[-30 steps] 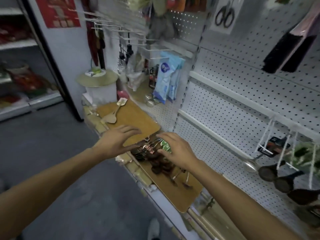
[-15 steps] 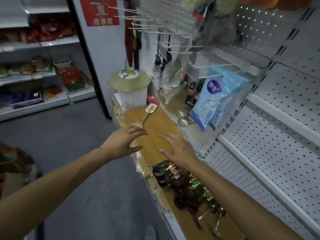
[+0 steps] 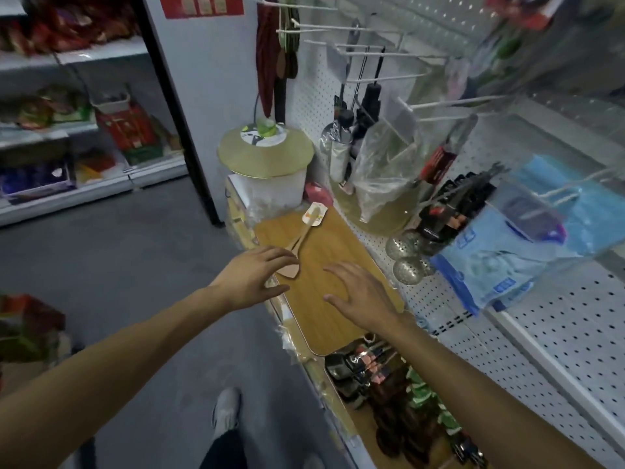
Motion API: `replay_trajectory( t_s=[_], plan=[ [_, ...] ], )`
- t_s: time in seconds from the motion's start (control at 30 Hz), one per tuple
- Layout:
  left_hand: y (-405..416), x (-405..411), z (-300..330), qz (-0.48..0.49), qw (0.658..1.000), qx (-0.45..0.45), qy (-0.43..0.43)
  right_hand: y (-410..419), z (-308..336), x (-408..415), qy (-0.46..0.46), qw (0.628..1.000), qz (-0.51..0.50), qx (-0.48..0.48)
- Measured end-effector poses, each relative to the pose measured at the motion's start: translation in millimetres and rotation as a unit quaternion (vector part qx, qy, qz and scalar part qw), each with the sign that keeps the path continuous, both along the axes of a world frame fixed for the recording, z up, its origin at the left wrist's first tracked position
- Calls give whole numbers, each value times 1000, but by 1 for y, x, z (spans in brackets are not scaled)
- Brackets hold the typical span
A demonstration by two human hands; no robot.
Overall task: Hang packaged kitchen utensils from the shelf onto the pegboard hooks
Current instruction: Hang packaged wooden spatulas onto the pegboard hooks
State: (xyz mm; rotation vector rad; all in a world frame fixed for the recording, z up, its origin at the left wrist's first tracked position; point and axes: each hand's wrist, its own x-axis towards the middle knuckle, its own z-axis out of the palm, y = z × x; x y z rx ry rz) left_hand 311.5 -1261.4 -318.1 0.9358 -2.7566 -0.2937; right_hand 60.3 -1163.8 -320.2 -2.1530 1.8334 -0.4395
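Head view looks down along a shop shelf [image 3: 341, 431] where a wooden spatula [image 3: 299, 247] with a card label on its handle end lies on a bamboo cutting board [image 3: 324, 319]. Both hands hover with fingers spread and hold nothing: the left hand [image 3: 252, 280] is just beside the spatula's blade, its fingertips at or over the blade edge, and whether they touch it I cannot tell; the right hand [image 3: 363, 296] is above the bare board, nearer the pegboard [image 3: 575, 319]. The step looks like picking up the spatula. To do it well, the left hand should take the neck or handle rather than the flat blade, lifting it clear of the board, so the right hand can find the hang hole in the label. White peg hooks [image 3: 372, 54] stick out above, some already carrying utensils; the label should be slid on squarely, along a free hook. More packaged utensils [image 3: 368, 367] wait nearer on the shelf.
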Motion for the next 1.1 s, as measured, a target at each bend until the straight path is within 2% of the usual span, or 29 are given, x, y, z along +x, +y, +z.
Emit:
replay_trajectory(
  t_s=[0.13,0.33,0.53,0.6,0.67,0.73,0.8,0.93,1.1],
  plan=[
    [-73,14,-26,-42,999,21,-24,-48,-15,20,9,999,-40,15],
    [-160,17,-81,-50,995,82,-34,-116,-52,42,8,993,-102,66],
    [-240,2,-172,16,985,169,-28,-211,-145,42,-37,971,-186,148],
    [-266,-12,-209,34,978,201,-34,-249,-186,41,-63,956,-231,170],
    [-291,-30,-248,105,963,249,-2,-287,-228,39,-102,935,-278,195],
    [-310,-53,-287,200,922,322,73,-322,-270,37,-148,913,-312,216],
    [-327,-77,-325,241,894,362,107,-353,-307,31,-183,898,-336,217],
    [-353,-109,-381,234,902,354,85,-396,-355,17,-233,854,-408,225],
    [-359,-136,-396,231,909,338,77,-415,-389,14,-312,815,-444,202]
  ],
)
